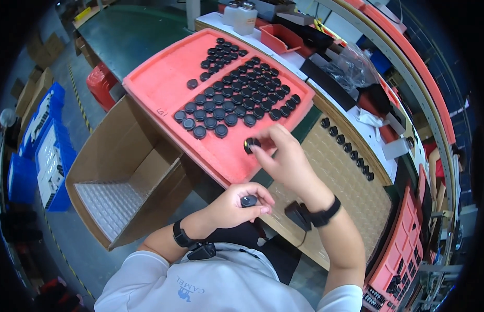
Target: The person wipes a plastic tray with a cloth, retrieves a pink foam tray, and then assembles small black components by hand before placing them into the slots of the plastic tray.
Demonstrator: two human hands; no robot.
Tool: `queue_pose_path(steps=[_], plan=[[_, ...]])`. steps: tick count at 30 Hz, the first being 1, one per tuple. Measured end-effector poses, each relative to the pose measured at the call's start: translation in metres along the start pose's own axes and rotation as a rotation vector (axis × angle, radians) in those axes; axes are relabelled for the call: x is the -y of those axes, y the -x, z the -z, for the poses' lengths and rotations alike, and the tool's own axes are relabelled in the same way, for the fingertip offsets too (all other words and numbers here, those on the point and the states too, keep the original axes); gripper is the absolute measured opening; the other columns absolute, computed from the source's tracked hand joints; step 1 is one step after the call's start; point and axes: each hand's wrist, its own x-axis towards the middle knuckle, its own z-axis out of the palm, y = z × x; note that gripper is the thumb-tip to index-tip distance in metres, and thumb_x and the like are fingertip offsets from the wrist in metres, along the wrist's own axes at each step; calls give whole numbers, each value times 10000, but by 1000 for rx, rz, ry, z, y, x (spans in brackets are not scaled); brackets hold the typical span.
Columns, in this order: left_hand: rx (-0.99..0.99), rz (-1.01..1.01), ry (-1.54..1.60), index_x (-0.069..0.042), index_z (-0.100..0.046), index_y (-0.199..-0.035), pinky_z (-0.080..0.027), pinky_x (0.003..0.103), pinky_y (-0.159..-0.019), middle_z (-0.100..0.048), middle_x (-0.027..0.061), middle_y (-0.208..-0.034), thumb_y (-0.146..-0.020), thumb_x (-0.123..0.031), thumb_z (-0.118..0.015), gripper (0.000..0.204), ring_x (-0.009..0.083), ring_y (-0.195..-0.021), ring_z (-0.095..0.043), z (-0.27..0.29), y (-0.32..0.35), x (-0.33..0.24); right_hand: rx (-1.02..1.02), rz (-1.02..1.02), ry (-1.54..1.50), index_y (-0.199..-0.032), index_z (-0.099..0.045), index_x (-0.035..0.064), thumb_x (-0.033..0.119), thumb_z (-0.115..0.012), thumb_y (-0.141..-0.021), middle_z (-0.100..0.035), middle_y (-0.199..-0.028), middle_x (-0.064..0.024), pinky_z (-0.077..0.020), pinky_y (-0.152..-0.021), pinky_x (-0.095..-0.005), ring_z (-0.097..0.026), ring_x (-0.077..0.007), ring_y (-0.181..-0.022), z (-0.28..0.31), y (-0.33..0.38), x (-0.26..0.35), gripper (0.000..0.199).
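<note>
My left hand (pixel 236 204) is curled, palm up, around a small black round cap-like piece (pixel 249 200). Just above and to its right, my right hand (pixel 281 156) pinches another black round piece (pixel 251 145) with a yellowish spot on it, between thumb and fingertips. That piece hovers over the near end of a pink tray (pixel 169 67). Many similar black round pieces (pixel 229 105) stand in the tray in two groups, parted by a low ridge. To the right lies a clear moulded tray (pixel 330 171) on brown board, with a row of black pieces (pixel 347 147) along its far side.
An open cardboard box (pixel 91 156) stands left of the pink tray, with a clear moulded sheet (pixel 114 203) inside. Bottles (pixel 245 20), a red bin (pixel 281 39) and plastic bags (pixel 351 67) line the back. Another pink tray (pixel 395 249) holds black parts at right.
</note>
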Motion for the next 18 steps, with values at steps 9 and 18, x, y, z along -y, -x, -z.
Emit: queue_pose_path(steps=[9, 18], plan=[[95, 2, 80, 9, -560, -1133, -459, 196, -595, -603, 59, -913, -850, -99, -630, 311, 66, -763, -544, -29, -25, 1, -146, 75, 30, -968, -577, 20, -37, -672, -695, -578, -963, -123, -482, -734, -342, -589, -272, -857, 52, 134, 25, 295], [282, 83, -11, 11, -554, -1131, -445, 221, -619, -610, 82, -953, -810, -247, -690, 433, 97, -704, -533, -82, -41, 8, -412, 11, -229, -1015, -546, 24, 20, -632, -765, -570, -925, -138, -458, -726, -335, -566, -250, -826, 60, 206, 15, 264]])
